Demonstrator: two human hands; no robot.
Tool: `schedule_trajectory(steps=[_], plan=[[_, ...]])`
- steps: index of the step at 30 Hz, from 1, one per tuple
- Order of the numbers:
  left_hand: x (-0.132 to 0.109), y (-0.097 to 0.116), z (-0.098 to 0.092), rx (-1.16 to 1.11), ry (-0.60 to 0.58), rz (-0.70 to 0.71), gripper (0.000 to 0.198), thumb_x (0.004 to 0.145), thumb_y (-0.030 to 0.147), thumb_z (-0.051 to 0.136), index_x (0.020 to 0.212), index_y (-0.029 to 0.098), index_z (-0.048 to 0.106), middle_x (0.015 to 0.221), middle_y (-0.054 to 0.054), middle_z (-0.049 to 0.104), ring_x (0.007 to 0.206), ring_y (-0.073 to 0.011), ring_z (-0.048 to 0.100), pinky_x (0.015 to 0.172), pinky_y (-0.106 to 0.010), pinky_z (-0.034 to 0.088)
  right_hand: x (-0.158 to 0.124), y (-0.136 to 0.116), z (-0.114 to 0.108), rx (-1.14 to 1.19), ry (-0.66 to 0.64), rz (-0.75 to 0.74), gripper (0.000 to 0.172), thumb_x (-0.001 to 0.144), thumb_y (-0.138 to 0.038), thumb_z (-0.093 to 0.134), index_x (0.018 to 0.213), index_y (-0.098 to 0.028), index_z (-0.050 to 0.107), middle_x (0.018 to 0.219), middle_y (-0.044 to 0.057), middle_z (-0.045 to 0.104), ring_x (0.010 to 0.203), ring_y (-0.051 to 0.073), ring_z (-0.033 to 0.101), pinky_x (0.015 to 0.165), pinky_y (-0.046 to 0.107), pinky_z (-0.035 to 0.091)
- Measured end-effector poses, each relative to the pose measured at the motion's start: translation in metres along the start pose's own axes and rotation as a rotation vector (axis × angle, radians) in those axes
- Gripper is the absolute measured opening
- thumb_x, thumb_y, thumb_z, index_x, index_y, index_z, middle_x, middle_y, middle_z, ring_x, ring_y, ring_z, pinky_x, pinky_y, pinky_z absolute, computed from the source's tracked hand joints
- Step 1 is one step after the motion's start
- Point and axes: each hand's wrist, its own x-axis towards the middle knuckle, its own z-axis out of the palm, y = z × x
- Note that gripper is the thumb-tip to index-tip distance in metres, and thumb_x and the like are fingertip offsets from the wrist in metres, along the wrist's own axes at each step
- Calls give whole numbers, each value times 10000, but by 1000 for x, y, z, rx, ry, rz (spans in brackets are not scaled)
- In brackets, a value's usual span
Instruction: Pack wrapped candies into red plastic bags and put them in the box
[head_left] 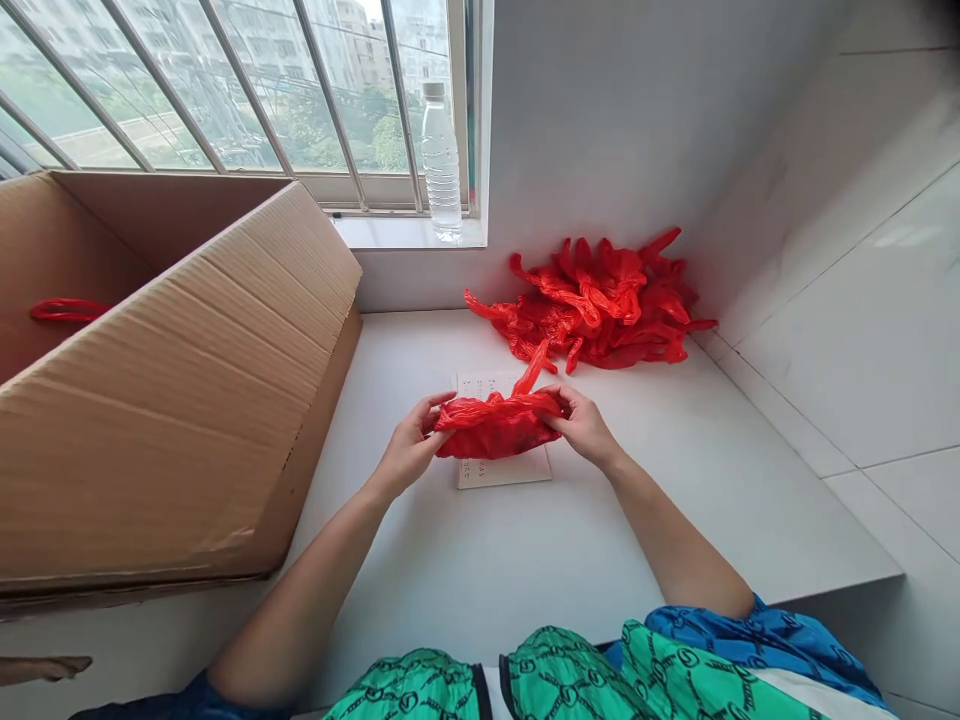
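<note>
A red plastic bag is stretched sideways between my hands, its top bunched and one twisted handle pointing up and away. My left hand pinches the bag's left end between thumb and fingers. At the opposite end, my right hand grips the bag the same way. Under the bag lies a flat white card with rows of small dark print, partly covered. Beyond my hands, a heap of crumpled red plastic bags lies against the wall.
A large open cardboard box stands on the left, with something red inside. A clear plastic bottle stands on the sill of the barred window. The white tabletop meets tiled wall on the right. A foot shows at lower left.
</note>
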Motion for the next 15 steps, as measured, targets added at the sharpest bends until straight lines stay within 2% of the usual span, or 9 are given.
schedule_trajectory(steps=[2, 4, 5, 7, 9, 10, 12, 14, 15], plan=[[-2, -1, -7, 61, -12, -8, 624, 879, 465, 578, 1437, 220, 442, 1157, -89, 660, 929, -192, 665, 748, -305, 567, -1, -1, -5, -114, -18, -4, 393, 844, -414, 653, 1188, -229, 607, 1100, 57, 691, 836, 187, 656, 721, 321, 535], [-8, 2, -14, 221, 38, 19, 617, 866, 459, 602, 1427, 243, 465, 1179, -78, 645, 964, -195, 660, 752, -300, 565, -3, -6, -9, -269, -42, -32, 479, 818, -432, 695, 1247, -247, 588, 1189, 68, 664, 867, 198, 656, 736, 341, 533], [-12, 6, -17, 298, 103, 46, 582, 870, 456, 606, 1404, 254, 494, 1171, -69, 648, 956, -190, 659, 738, -292, 559, -4, -9, -10, -315, -36, -63, 497, 818, -448, 702, 1259, -252, 581, 1217, 71, 653, 911, 210, 656, 761, 352, 533], [-18, 18, -20, 397, 315, 142, 440, 900, 445, 586, 1294, 249, 589, 1070, -47, 674, 854, -164, 653, 686, -269, 531, -6, -15, -9, -339, 33, -141, 441, 850, -473, 683, 1219, -247, 599, 1197, 71, 658, 993, 226, 646, 831, 367, 522], [-19, 30, -17, 440, 537, 254, 297, 932, 428, 550, 1114, 225, 669, 896, -21, 672, 693, -127, 606, 619, -251, 487, -7, -20, -3, -342, 113, -206, 307, 898, -461, 637, 1102, -232, 637, 1072, 62, 688, 970, 222, 646, 862, 365, 507], [-17, 34, -13, 449, 593, 297, 271, 944, 419, 531, 1044, 216, 682, 842, -15, 658, 648, -118, 583, 596, -246, 470, -7, -22, 0, -359, 136, -229, 250, 912, -442, 622, 1036, -226, 646, 998, 56, 694, 930, 218, 647, 847, 359, 503], [-10, 38, -5, 499, 542, 343, 270, 954, 409, 508, 1018, 218, 688, 873, -27, 663, 714, -138, 607, 626, -251, 479, -8, -22, 8, -417, 114, -267, 146, 922, -363, 606, 950, -224, 642, 900, 45, 692, 859, 214, 642, 796, 348, 496], [-1, 36, 4, 594, 340, 333, 290, 939, 422, 517, 1084, 239, 689, 1009, -51, 683, 918, -197, 634, 739, -287, 506, -7, -20, 12, -448, 66, -310, 70, 916, -250, 573, 943, -228, 633, 887, 37, 693, 839, 210, 639, 772, 340, 491], [3, 34, 8, 639, 216, 308, 305, 931, 433, 519, 1102, 249, 693, 1042, -58, 690, 989, -226, 624, 779, -310, 506, -6, -19, 13, -440, 75, -333, 107, 914, -201, 539, 965, -229, 629, 916, 39, 695, 861, 209, 642, 781, 338, 492]])
